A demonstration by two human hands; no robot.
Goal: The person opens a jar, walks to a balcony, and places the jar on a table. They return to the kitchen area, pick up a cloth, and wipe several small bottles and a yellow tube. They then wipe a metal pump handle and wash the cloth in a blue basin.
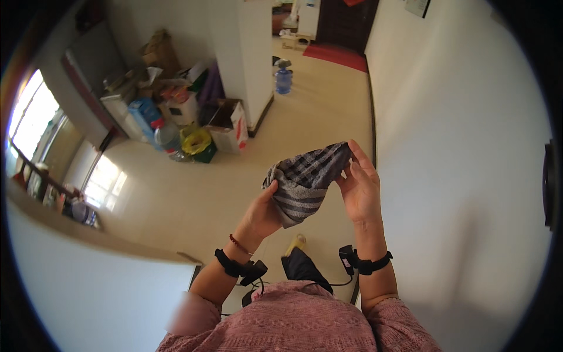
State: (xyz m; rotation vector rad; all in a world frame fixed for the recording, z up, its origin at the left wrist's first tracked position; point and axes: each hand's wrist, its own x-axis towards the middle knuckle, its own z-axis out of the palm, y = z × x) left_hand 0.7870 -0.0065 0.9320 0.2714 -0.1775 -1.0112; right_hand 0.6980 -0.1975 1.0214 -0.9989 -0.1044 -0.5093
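Held up in front of me is a folded, grey and black striped and checked towelling cloth (303,185). My left hand (262,212) grips its lower left side, with the thumb on top and the other fingers hidden beneath. At the cloth's upper right corner, the fingertips of my right hand (361,189) pinch the edge. The cloth hangs in overlapping layers between both hands, above the tiled floor (246,193). Black straps with small devices and cables sit on both my forearms.
A white wall (448,167) runs close along my right. A low partition (110,290) stands at my lower left. Ahead left are cardboard boxes (226,132), a large clear bottle (167,136) and a bin with a yellow liner (198,143). Farther off stand a blue water jug (283,79) and a dark door (345,24).
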